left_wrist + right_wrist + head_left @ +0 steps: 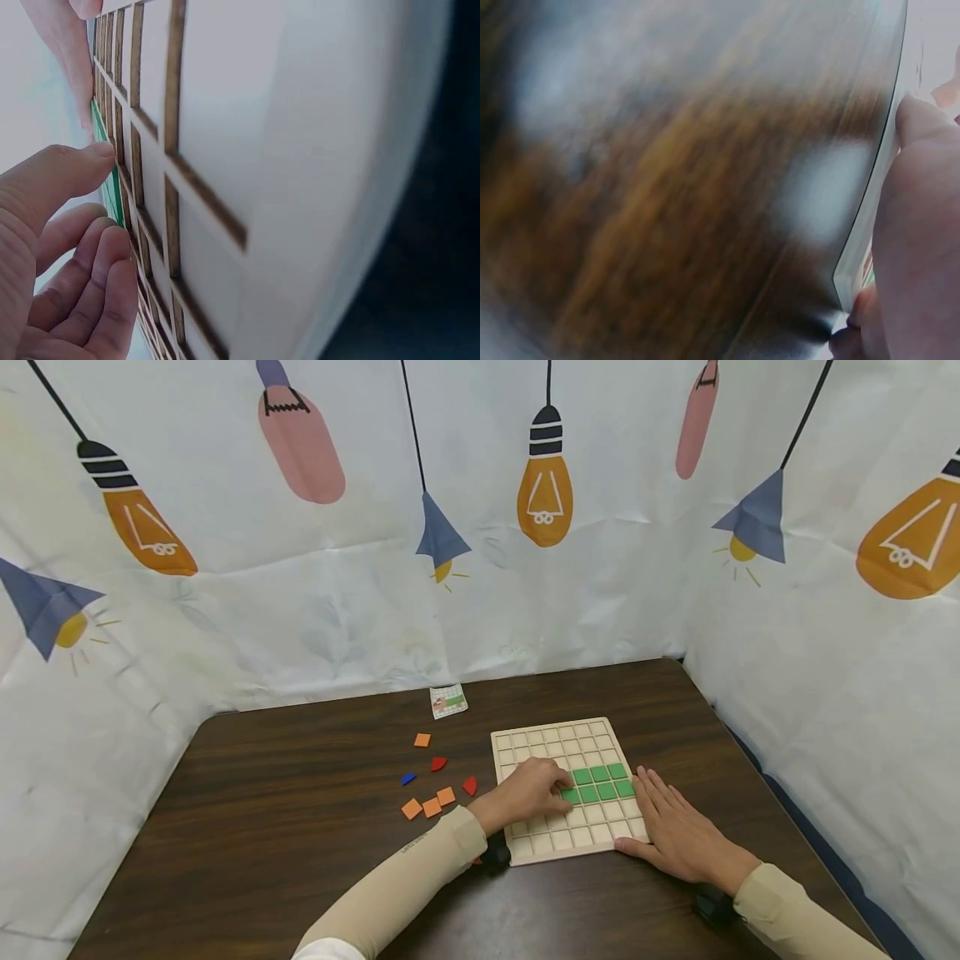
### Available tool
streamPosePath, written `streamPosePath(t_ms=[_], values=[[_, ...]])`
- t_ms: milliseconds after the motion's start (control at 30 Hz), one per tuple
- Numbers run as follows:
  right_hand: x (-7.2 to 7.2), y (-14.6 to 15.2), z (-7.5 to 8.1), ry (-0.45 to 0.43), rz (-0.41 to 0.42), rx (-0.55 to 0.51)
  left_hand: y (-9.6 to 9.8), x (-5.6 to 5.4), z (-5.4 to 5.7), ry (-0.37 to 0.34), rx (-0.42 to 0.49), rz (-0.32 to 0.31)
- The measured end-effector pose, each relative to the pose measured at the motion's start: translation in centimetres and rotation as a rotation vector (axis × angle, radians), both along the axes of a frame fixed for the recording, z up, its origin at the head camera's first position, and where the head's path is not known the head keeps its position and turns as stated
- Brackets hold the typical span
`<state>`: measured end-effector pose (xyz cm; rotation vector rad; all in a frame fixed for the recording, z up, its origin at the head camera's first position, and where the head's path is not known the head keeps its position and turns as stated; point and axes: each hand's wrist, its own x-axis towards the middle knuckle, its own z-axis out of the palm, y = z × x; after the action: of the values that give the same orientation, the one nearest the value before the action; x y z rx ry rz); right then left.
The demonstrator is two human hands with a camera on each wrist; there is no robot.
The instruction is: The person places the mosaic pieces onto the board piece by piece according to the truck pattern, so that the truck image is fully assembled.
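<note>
My left hand [531,792] reaches over the pale gridded board [536,843]. Its thumb and forefinger curl about the left end of a block of green square tiles [588,793], seemingly pinching the leftmost tile of the lower row. In the left wrist view, the green tiles [113,196] show edge-on between that thumb and forefinger; the other fingers are bent. Along the board's right edge rests my right hand [678,831], fingers straight and thumb at the near corner. In the right wrist view that hand [919,225] lies against the board's side [855,266].
Left of the board lie several orange squares [432,807], red rounded pieces [438,763] and a blue piece [408,778]. A small printed pattern card [448,701] sits near the far edge of the dark wooden table [300,777]. A patterned cloth [360,593] hangs behind.
</note>
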<state>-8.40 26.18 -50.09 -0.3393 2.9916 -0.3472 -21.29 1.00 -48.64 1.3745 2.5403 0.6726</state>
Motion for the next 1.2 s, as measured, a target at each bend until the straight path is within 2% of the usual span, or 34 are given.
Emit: streamPosePath(t_ms=[167, 300, 533, 767, 967, 1200], values=[[0.1, -0.2, 0.0, -0.012, -0.001, -0.011, -1.2, -0.1, 0.2, 0.000, 0.005, -0.003], [0.2, -0.2, -0.1, -0.007, -0.005, -0.003, -2.7, -0.3, 0.8, -0.016, 0.010, 0.006], [0.3, 0.1, -0.5, -0.006, -0.004, -0.001, -5.8, -1.1, 1.7, -0.034, 0.048, 0.065], [0.2, 0.2, -0.6, -0.006, 0.002, 0.002, -8.7, -1.7, 1.9, -0.052, 0.064, 0.138], [0.1, 0.1, -0.3, -0.010, 0.009, 0.006, -10.9, -1.9, 2.0, -0.043, 0.058, 0.179], [-0.1, -0.3, -0.1, -0.013, 0.019, 0.009, -13.7, -2.2, 1.7, -0.016, 0.037, 0.257]])
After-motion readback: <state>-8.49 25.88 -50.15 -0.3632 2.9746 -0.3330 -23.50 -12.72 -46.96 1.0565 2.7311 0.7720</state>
